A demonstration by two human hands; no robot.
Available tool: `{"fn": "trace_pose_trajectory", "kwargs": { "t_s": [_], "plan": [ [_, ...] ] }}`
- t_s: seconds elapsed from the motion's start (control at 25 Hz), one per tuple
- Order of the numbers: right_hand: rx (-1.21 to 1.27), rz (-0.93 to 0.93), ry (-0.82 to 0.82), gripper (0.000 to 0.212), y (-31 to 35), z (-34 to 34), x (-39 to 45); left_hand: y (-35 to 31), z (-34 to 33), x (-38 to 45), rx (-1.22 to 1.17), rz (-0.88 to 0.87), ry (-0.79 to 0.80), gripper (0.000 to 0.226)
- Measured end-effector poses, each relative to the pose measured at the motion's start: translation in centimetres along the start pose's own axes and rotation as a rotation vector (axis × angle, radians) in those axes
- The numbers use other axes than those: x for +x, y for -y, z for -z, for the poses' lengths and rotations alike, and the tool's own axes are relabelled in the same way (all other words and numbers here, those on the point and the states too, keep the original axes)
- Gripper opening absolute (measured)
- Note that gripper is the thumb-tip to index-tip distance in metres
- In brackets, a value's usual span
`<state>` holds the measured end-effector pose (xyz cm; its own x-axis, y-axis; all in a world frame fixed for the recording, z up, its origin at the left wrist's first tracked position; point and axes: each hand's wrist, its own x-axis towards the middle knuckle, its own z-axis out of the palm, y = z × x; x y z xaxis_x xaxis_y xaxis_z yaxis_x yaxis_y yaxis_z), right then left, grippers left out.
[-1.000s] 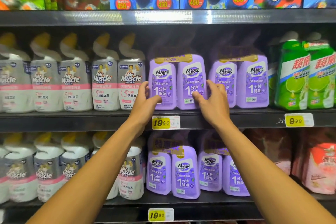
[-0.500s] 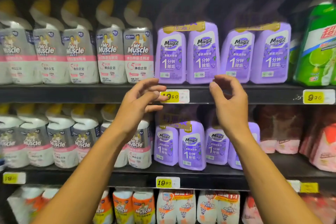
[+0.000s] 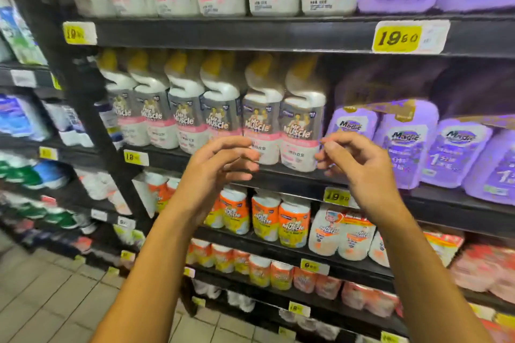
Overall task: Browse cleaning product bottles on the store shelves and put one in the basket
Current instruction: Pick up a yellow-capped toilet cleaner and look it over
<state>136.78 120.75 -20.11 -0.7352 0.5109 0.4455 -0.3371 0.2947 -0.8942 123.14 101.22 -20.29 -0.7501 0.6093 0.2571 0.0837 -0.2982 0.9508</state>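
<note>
Black store shelves (image 3: 250, 33) with yellow price tags (image 3: 397, 37) on the edges. On the middle shelf, white Mr Muscle bottles (image 3: 302, 125) left, purple Magic bottles (image 3: 404, 145) just beside. One shelf down, orange Mr Muscle bottles (image 3: 294, 224). Tiled floor (image 3: 41, 301) below.

White bottles (image 3: 302, 131) with yellow caps stand upright in a row, mid shelf. Purple bottles (image 3: 407, 142) stand just beside them, on the right.
</note>
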Motion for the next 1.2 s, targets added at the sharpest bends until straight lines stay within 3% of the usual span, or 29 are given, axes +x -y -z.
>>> {"fn": "trace_pose_trajectory", "kwargs": {
  "t_s": [0.16,0.64,1.0,1.12,1.2],
  "plan": [
    [0.025,-0.078,0.049,0.018,-2.7,-5.9,-0.1,2.1,6.2,-0.5,-0.020,0.080,-0.076,0.021],
    [-0.093,-0.322,-0.018,0.021,-11.5,-24.0,-4.1,9.5,25.6,-1.0,0.038,0.363,-0.031,0.023],
    [-0.286,-0.534,-0.063,0.014,-16.6,-28.8,-4.6,13.9,29.1,-2.6,-0.002,0.589,0.017,0.019],
    [-0.340,-0.551,-0.090,0.039,-17.7,-30.2,-1.5,14.2,29.5,-2.8,-0.022,0.619,-0.031,0.020],
    [-0.391,-0.558,-0.101,0.034,-18.5,-31.1,0.7,14.0,29.8,-2.7,-0.023,0.619,-0.053,0.020]
  ]
}}
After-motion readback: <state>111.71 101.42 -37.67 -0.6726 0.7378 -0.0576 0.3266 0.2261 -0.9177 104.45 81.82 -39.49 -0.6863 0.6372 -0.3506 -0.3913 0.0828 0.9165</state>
